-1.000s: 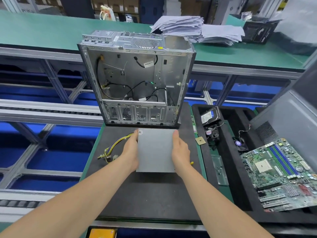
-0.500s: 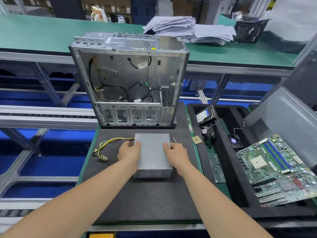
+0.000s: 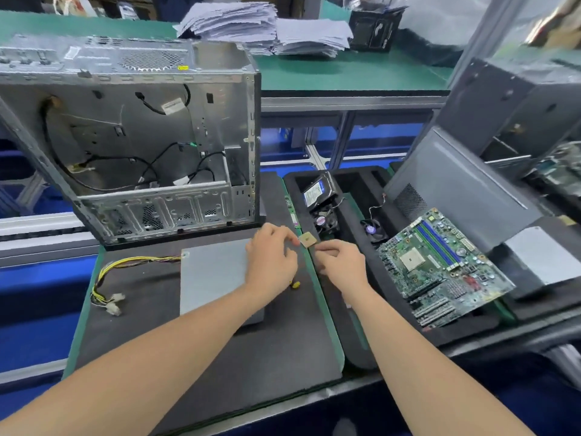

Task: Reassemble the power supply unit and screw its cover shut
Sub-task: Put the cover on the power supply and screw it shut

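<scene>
Power supply unit (image 3: 213, 278) flat on black mat (image 3: 220, 357) | left hand (image 3: 272, 259), right hand (image 3: 341, 265) near its right edge, fingers curled, grip unclear | open case (image 3: 157, 146) behind

A long green-topped bench (image 3: 345, 73) runs across the back; on it lie untidy paper stacks (image 3: 267, 26) and, at their right, a black box (image 3: 374, 29); beneath it grey aluminium legs (image 3: 339, 136) stand before blue panels (image 3: 377, 140); below it to the left runs a pale conveyor rail (image 3: 31, 226); even, bright light falls on its top.
</scene>
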Tool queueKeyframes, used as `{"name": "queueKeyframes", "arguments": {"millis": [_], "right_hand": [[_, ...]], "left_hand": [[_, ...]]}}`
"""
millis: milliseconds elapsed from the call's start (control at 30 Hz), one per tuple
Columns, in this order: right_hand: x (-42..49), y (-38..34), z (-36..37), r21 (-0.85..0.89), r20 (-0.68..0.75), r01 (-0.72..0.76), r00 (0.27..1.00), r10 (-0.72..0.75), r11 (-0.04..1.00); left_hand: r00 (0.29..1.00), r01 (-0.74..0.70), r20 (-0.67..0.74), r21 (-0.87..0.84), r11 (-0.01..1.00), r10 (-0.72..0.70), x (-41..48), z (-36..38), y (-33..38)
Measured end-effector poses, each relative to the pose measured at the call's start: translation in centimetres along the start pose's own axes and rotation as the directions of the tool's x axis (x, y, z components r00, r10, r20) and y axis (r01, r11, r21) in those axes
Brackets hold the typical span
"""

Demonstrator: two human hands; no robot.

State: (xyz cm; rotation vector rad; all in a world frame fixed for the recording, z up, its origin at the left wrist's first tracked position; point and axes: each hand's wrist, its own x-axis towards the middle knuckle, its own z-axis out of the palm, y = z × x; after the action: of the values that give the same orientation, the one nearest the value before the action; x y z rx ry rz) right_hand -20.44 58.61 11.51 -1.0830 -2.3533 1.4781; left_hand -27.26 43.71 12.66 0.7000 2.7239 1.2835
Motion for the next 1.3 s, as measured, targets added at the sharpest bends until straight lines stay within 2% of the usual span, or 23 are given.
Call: {"name": "queueKeyframes", "arguments": {"millis": [133,200,300,400,467,567,633,867,1000,1300], "right_hand": [[3.4,4.3,-5.3,0.001,-0.159,-0.102,0.982,0.101,0.995],[4.7,6.3,-7.0,-0.001,-0.172,-0.130,0.977,0.128,0.991],[6.3,8.4,-8.0,-0.085,-0.070,-0.094,0.994,0.088,0.992],[8.0,8.7,-7.8,-0.239,0.074,0.050,0.997,-0.034,0.970],[9.3,8.4,-7.0,-0.370,0.222,0.161,0.972,-0.082,0.915],[10.8,8.0,-5.5,-0.511,0.456,0.291,0.890,-0.033,0.809],[12.0,8.2,-4.3,-0.561,0.551,0.359,0.834,0.014,0.746],[12.9,9.5,-1.8,-0.620,0.670,0.458,0.732,0.127,0.637],[13.1,10.2,-1.6,-0.603,0.641,0.425,0.762,0.093,0.675],[12.8,11.0,-1.4,-0.644,0.629,0.446,0.771,0.098,0.621]], "left_hand": [[0.987,-0.111,0.127,0.064,0.992,0.102,0.7,4.5,1.9],[0.980,-0.136,0.157,0.109,0.985,0.118,1.1,6.9,2.2],[0.978,-0.186,0.142,0.270,0.945,0.152,1.6,9.6,0.9],[0.982,-0.179,0.135,0.440,0.880,0.133,1.3,10.9,-1.5],[0.983,-0.184,0.107,0.481,0.857,0.151,0.8,11.2,-2.9],[0.978,-0.206,0.071,0.487,0.849,0.197,0.5,11.4,-3.7],[0.978,-0.204,0.064,0.476,0.856,0.198,0.7,11.7,-3.8],[0.985,-0.171,0.057,0.403,0.899,0.162,0.9,11.5,-4.0],[0.985,-0.173,0.045,0.386,0.906,0.169,0.9,11.5,-4.2],[0.983,-0.180,0.035,0.364,0.914,0.180,0.7,11.3,-4.3]]}}
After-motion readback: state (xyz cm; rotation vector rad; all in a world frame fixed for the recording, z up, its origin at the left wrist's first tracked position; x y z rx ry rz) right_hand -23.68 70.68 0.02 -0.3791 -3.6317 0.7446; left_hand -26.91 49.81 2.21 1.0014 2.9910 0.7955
